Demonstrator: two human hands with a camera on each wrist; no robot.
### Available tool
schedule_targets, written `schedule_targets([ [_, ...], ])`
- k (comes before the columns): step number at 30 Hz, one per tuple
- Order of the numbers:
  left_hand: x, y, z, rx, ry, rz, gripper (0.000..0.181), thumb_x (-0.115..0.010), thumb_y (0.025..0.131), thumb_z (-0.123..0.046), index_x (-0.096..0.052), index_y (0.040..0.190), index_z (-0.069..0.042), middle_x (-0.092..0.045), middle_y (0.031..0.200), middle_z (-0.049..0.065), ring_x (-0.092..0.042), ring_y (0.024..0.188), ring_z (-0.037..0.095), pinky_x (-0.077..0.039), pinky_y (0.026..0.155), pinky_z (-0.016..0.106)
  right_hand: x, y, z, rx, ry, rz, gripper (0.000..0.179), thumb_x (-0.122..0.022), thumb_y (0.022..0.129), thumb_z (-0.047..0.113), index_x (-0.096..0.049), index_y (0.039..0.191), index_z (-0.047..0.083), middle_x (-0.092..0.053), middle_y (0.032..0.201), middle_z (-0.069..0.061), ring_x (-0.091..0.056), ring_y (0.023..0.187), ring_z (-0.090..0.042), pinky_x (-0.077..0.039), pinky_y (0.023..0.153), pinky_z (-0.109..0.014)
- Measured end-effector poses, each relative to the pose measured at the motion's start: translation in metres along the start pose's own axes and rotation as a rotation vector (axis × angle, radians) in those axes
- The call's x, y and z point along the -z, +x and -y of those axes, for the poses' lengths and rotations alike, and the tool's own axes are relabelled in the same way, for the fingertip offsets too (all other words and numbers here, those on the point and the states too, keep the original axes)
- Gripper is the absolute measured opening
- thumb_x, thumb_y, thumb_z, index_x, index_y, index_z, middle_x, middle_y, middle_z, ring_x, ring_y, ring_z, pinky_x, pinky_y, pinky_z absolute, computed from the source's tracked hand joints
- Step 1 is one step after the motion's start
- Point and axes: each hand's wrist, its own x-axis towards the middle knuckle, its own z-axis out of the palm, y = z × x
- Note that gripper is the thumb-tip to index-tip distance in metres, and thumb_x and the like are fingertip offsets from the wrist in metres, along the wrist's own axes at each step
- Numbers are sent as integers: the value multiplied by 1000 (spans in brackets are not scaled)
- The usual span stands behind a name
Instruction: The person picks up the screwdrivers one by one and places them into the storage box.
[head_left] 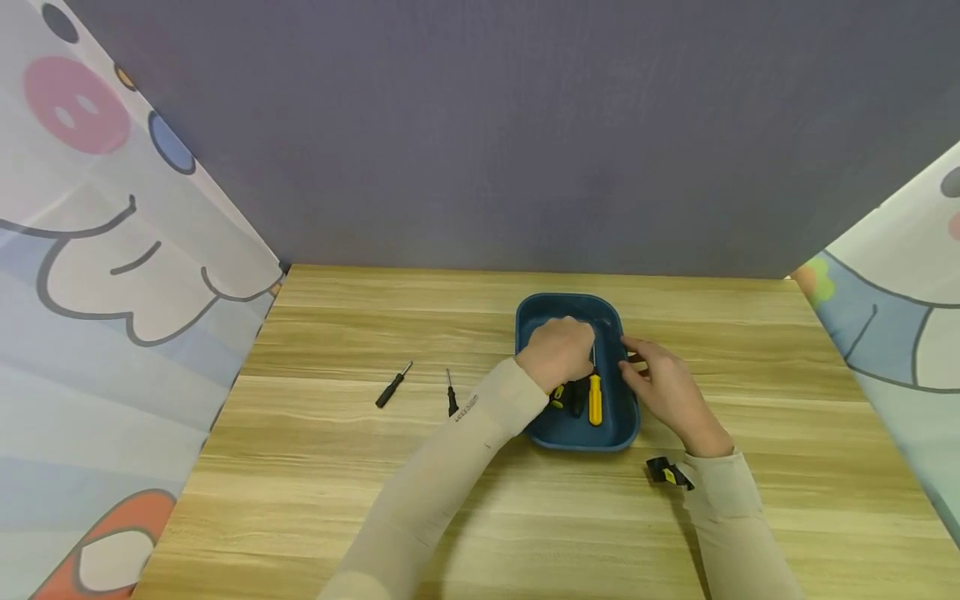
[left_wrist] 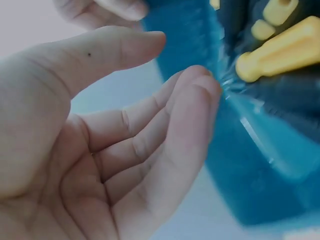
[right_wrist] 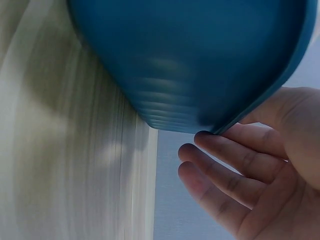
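A dark blue tray (head_left: 621, 429) stands on the wooden table with tools inside. Among them are a yellow-handled screwdriver (head_left: 595, 404) and black-handled tools (head_left: 577, 398) with some yellow parts. My left hand (head_left: 558, 350) reaches down into the tray over these tools. In the left wrist view its fingers bend loosely, a gap shows between thumb and fingertips, and nothing is in it; the screwdriver's yellow handle (left_wrist: 285, 50) lies beyond the fingertips. My right hand (head_left: 667, 396) holds the tray's right rim, thumb over the edge and fingertips (right_wrist: 205, 140) at the outside of the wall.
Two small black screwdrivers lie left of the tray, one farther left (head_left: 392, 387) and one (head_left: 452, 404) partly covered by the left sleeve. A black object with a yellow mark (head_left: 667, 473) is beside the right sleeve. A grey partition (head_left: 480, 167) rises behind the table.
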Motion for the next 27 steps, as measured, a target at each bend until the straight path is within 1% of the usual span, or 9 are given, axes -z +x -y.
schedule_targets([
  [3, 7, -14, 4, -11, -17, -36, 17, -72, 94, -26, -67, 84, -14, -58, 70, -3, -56, 59, 11, -48, 52, 25, 0, 0, -1, 1, -5, -1, 41, -59, 100, 5, -51, 137, -10, -59, 124, -30, -65, 100, -41, -57, 76, -50],
  [4, 9, -19, 6, -11, -19, -45, 19, -71, 95, -26, -66, 81, -14, -57, 68, -3, -55, 58, 11, -47, 55, 25, 0, 0, -1, -1, -5, -2, 42, -59, 100, 5, -51, 137, -10, -59, 125, -30, -65, 100, -41, -57, 76, -51],
  [8, 16, -37, 12, -11, -47, -60, 28, -68, 97, -25, -63, 72, -14, -52, 60, -3, -52, 50, 11, -45, 51, 23, 1, 0, -3, -5, -7, -7, 42, -60, 99, 5, -51, 138, -10, -59, 124, -30, -66, 98, -41, -57, 75, -50],
  [10, 17, -46, 16, -23, -47, -83, 32, -66, 98, -24, -62, 68, -13, -50, 58, -3, -50, 47, 10, -42, 49, 22, 0, 0, -4, -2, -11, -9, 43, -60, 99, 5, -51, 138, -10, -59, 124, -30, -66, 97, -41, -57, 74, -50],
  [11, 17, -51, 18, -25, -48, -97, 32, -66, 98, -23, -61, 67, -13, -50, 58, -2, -49, 45, 10, -41, 45, 22, 0, 0, -4, 0, -14, -10, 43, -60, 99, 5, -51, 138, -10, -59, 124, -29, -66, 97, -41, -57, 74, -50],
  [14, 15, -65, 24, -27, -37, -139, 33, -65, 98, -21, -60, 66, -12, -48, 58, -3, -47, 46, 10, -38, 44, 22, -1, 0, -5, 6, -19, -9, 43, -59, 99, 5, -51, 138, -10, -59, 124, -29, -66, 97, -41, -57, 74, -51],
  [17, 13, -78, 31, 0, -51, -157, 32, -67, 97, -20, -60, 67, -12, -48, 58, -2, -46, 47, 11, -38, 44, 23, -1, 0, -5, 5, -17, -6, 43, -59, 99, 6, -50, 139, -10, -59, 125, -29, -65, 99, -41, -57, 75, -51],
  [21, 10, -91, 41, 38, -70, -166, 34, -69, 96, -22, -57, 66, -12, -43, 58, -3, -43, 48, 11, -36, 44, 23, 0, 0, -6, 11, -21, -8, 44, -59, 99, 5, -50, 139, -10, -59, 126, -29, -64, 100, -41, -56, 75, -52],
  [27, 4, -106, 58, 87, -106, -189, 40, -71, 93, -19, -49, 61, -13, -38, 58, -3, -39, 48, 11, -36, 44, 24, 1, 0, -9, 14, -29, -17, 43, -60, 99, 5, -51, 138, -10, -59, 124, -29, -65, 100, -40, -57, 74, -51],
])
